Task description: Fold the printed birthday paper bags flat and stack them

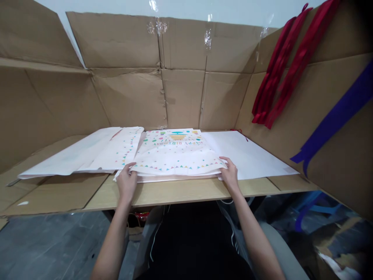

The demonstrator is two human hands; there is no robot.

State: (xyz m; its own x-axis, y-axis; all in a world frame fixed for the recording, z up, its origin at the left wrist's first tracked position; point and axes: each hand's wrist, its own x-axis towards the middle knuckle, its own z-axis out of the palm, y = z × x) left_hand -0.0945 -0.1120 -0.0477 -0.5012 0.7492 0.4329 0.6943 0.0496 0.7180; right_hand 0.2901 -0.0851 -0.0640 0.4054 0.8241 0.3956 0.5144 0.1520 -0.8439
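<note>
A white paper bag [175,155] printed with a cake, coloured bunting and "HAPPY BIRTHDAY" lies flat before me, on top of other white layers. Its near left corner is pinched between the thumb and fingers of my left hand [127,181]. At the near right corner, my right hand [229,173] grips the same bag, fingers on top and thumb hidden. The near edge is lifted slightly off the layers below. To the left rest more white printed sheets or bags [105,153], and to the right a plain white sheet [247,153].
Cardboard walls [125,97] enclose the back and sides of the wooden table [175,192]. Red ribbons [279,74] and a blue-purple ribbon [329,120] hang on the right wall. Flattened cardboard [61,192] covers the table's left end. A blue stool [317,206] stands below right.
</note>
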